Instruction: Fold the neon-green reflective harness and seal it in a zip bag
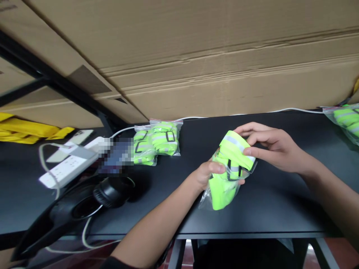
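Observation:
A neon-yellow reflective strap (232,147) with grey stripes and black buckles is folded up, partly inside a clear plastic bag (206,198). My left hand (209,172) is closed around the bag and the strap in it, its thumb on top and fingertips showing on the far side. The fingers of my right hand (269,144) pinch the upper fold of the strap, which sticks out of the bag. Both hands are above the dark table near its front edge.
Bagged straps (165,138) lie left of centre at the back, and another bagged strap (347,119) lies at the far right. At left are a white power strip (67,168), a black device (109,192), cables and yellow webbing (28,129). Cardboard boxes (224,82) stand behind.

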The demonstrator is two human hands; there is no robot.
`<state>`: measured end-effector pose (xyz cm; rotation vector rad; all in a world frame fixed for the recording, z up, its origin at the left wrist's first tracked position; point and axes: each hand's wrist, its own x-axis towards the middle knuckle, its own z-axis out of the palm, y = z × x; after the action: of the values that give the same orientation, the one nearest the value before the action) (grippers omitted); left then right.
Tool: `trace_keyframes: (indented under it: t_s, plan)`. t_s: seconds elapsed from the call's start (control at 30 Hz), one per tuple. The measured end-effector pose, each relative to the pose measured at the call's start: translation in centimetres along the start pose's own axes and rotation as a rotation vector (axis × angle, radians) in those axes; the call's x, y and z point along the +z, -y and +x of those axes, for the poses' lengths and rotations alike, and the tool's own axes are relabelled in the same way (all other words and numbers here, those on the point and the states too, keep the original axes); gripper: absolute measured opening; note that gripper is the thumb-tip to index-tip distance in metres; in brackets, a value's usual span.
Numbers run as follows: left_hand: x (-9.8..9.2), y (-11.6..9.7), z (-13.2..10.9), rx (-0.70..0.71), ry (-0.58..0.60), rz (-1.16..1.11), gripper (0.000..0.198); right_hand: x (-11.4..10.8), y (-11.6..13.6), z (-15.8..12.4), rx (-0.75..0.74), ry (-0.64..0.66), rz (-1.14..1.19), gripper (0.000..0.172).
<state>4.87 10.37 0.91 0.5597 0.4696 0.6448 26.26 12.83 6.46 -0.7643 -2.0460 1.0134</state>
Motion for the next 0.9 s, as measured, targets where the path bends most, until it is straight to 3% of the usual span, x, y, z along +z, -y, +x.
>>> trace_keyframes:
  t_s: [0.17,0.23,0.3,0.33,0.43,0.5,0.57,0.63,0.7,0.8,0.9]
  plan:
    - [0.4,0.1,0.2,-0.076,0.079,-0.11,0.062,0.1,0.0,0.0,0.003,-0.07,0.011,0.014]
    - [0.6,0.1,0.2,-0.138,0.124,-0.125,0.066,0.5,-0.2,0.1,0.029,-0.086,0.156,0.034]
    - [1.0,0.1,0.2,-0.201,0.176,-0.151,0.065,0.8,-0.2,0.2,0.074,-0.012,0.252,0.055]
    - [1.1,0.1,0.3,-0.222,0.197,-0.162,0.064,0.9,-0.2,0.2,0.088,0.047,0.257,0.057]
    - [1.5,0.2,0.5,-0.214,0.213,-0.134,0.062,1.0,0.0,0.1,0.113,0.127,0.171,0.037]
    - [1.5,0.3,0.8,-0.151,0.162,-0.052,0.076,0.9,-0.1,-0.1,0.108,0.064,0.097,0.027]
    - [1.2,0.4,1.1,-0.037,0.023,0.047,0.085,0.7,-0.6,-0.3,0.095,-0.02,0.018,0.023]
    - [0.7,0.2,1.4,0.097,-0.176,0.167,0.076,0.6,-1.3,-0.5,0.079,-0.099,-0.026,0.023]
    - [0.4,-0.2,1.4,0.174,-0.296,0.31,0.064,0.6,-2.0,-0.6,0.083,-0.172,-0.035,0.023]
    - [0.5,-1.2,0.9,0.103,-0.242,0.492,0.055,0.7,-2.6,-0.8,0.075,-0.255,-0.047,0.021]
    - [0.8,-1.8,0.4,0.041,-0.193,0.583,0.053,0.7,-2.6,-0.9,0.058,-0.219,-0.07,0.023]
